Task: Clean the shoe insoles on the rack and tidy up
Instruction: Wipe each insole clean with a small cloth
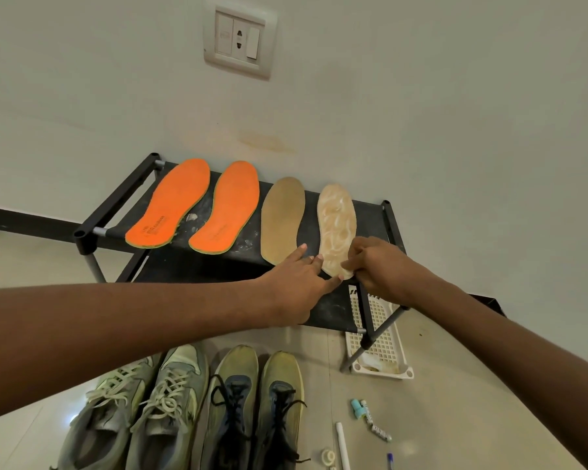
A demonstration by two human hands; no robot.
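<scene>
On top of the black shoe rack [370,218], which stands against the pale wall, 4 insoles lie side by side with their heels toward the near edge: 2 orange insoles [174,205] on the left, a plain tan insole [282,218] right of them, and at the far right a pale insole [336,228] smeared with whitish swirls. Both hands meet at the near heel end of that smeared insole. The left hand [299,283] is spread mostly open, palm down, its index finger pointing up across the gap between the tan and the smeared insole, with the other fingertips touching the smeared insole's left edge and the thumb reaching under its heel. The right hand [377,266] is curled, its fingers bent onto the insole's right heel edge in a pinch; whether it holds anything else inside the curl cannot be told. On the floor in front of the rack stand 2 pairs of worn sneakers [190,412]. A white perforated basket [381,344] sits under the rack's right end, and a squeezed tube [370,418] lies on the near-right floor.
</scene>
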